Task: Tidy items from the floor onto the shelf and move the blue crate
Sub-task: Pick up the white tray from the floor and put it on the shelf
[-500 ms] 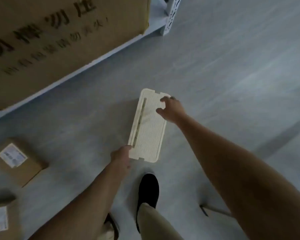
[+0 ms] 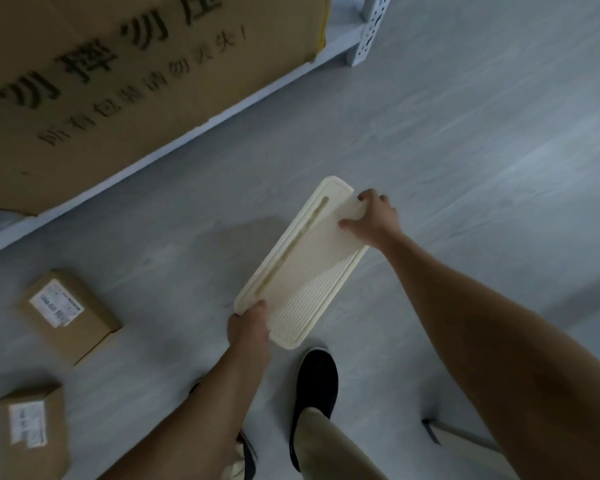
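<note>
A long cream ribbed tray (image 2: 305, 268) is held above the grey floor, slanting from lower left to upper right. My left hand (image 2: 248, 325) grips its near corner. My right hand (image 2: 373, 218) grips its far right edge. Two small cardboard parcels with white labels lie on the floor at the left: one (image 2: 68, 315) nearer the shelf, the other (image 2: 32, 431) by the frame's lower left edge. The white shelf's bottom rail (image 2: 174, 147) runs diagonally across the upper left. No blue crate is in view.
A large printed cardboard box (image 2: 136, 81) fills the bottom shelf. The shelf's perforated white post (image 2: 369, 36) stands at the top right of it. My black shoe (image 2: 314, 386) is under the tray. A thin flat thing (image 2: 430, 429) lies on the floor at lower right.
The tray has tilted so its far end points more to the right, with both hands still on it. The view has shifted, so the parcels sit further into frame.
</note>
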`<act>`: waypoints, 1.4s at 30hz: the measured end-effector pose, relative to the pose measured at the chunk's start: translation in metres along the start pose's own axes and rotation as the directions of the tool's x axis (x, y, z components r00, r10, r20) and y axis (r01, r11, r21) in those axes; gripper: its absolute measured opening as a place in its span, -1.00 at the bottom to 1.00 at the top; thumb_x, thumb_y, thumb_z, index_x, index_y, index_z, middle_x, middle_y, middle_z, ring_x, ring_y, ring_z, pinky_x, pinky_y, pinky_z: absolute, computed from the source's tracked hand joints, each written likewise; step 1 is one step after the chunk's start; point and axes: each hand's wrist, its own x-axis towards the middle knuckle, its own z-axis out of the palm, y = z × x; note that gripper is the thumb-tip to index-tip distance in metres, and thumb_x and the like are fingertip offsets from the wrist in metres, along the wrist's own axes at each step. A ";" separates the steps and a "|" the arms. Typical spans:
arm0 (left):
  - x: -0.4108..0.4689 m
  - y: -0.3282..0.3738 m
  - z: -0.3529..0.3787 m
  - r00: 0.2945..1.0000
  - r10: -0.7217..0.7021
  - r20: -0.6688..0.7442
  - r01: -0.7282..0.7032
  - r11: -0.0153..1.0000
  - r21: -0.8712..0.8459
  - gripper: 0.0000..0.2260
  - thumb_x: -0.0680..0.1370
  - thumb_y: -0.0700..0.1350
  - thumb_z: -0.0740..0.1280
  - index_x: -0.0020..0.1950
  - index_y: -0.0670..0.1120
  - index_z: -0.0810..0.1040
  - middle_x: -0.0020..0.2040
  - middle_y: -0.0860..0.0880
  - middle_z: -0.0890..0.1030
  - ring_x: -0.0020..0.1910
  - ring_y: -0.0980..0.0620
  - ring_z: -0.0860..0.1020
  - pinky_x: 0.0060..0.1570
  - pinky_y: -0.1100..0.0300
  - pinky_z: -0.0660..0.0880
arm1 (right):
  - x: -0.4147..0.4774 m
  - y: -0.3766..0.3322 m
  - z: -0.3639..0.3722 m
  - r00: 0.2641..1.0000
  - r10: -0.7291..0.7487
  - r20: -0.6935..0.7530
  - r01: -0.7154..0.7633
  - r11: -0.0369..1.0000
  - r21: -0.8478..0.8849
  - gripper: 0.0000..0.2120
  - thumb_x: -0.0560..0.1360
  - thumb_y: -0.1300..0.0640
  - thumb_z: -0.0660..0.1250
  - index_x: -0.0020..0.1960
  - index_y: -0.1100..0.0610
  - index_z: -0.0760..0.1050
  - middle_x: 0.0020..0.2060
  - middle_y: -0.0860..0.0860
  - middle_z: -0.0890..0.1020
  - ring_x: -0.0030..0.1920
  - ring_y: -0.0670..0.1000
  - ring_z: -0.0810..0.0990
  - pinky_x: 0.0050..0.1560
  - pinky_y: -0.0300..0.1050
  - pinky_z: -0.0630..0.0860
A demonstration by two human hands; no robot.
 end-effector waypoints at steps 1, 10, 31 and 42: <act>-0.020 0.008 -0.014 0.998 0.061 -0.034 -0.061 0.998 0.019 -0.44 0.39 0.04 0.45 0.30 -0.23 0.51 0.25 -0.19 0.59 0.11 -0.20 0.60 0.10 -0.01 0.59 | -0.023 -0.003 -0.012 1.000 0.010 -0.013 -0.010 0.999 0.030 -0.31 0.36 -0.10 0.50 0.38 0.07 0.33 0.31 0.14 0.41 0.30 0.25 0.42 0.27 0.07 0.43; -0.305 0.104 -0.183 0.890 0.448 -0.088 -0.434 0.890 0.141 -0.61 0.50 0.00 0.41 0.26 -0.15 0.56 0.16 -0.11 0.62 0.04 -0.12 0.56 0.07 0.05 0.50 | -0.283 -0.083 -0.185 0.991 0.039 -0.126 0.002 0.950 0.313 -0.37 0.27 -0.13 0.53 0.24 0.11 0.47 0.13 0.14 0.55 0.14 0.20 0.56 0.22 0.12 0.49; -0.589 0.318 -0.450 0.557 0.770 -0.311 -0.823 0.562 -0.080 -0.62 0.48 -0.08 0.40 0.28 -0.12 0.59 0.15 -0.12 0.63 0.01 -0.06 0.51 0.02 0.10 0.40 | -0.515 -0.417 -0.408 0.847 -0.472 -0.244 0.531 0.759 0.377 -0.67 0.49 0.10 0.42 0.22 0.09 0.49 0.01 0.01 0.57 -0.18 -0.09 0.50 -0.28 -0.25 0.43; -0.529 0.483 -0.467 0.584 0.794 -0.169 -0.812 0.569 -0.131 -0.65 0.43 -0.16 0.42 0.22 -0.13 0.62 0.06 -0.12 0.65 0.05 -0.11 0.58 0.02 0.08 0.46 | -0.449 -0.567 -0.389 0.848 -0.475 -0.234 0.526 0.807 0.268 -0.43 0.38 0.04 0.44 0.36 0.02 0.41 0.22 0.10 0.55 0.07 0.10 0.58 0.05 0.04 0.59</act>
